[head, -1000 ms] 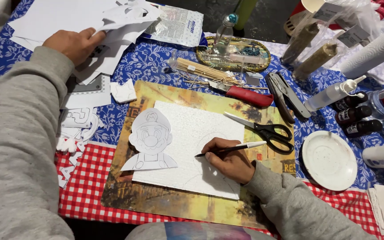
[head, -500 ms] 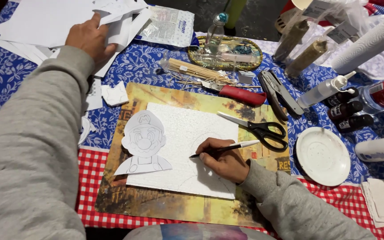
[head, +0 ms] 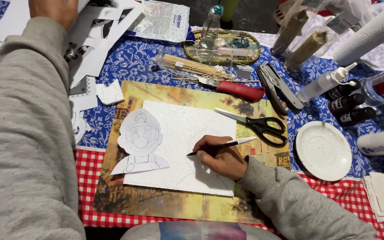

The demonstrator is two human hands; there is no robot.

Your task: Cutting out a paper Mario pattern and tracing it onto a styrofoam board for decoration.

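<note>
Cluttered blue floral tablecloth [head: 130, 58]

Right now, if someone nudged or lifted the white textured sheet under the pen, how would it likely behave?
The white textured sheet looks like thin foam board: probably light and fairly stiff, though likely to dent. It lies flat on a placemat, so it should slide readily. The right hand rests on it, likely pinning it.
</note>
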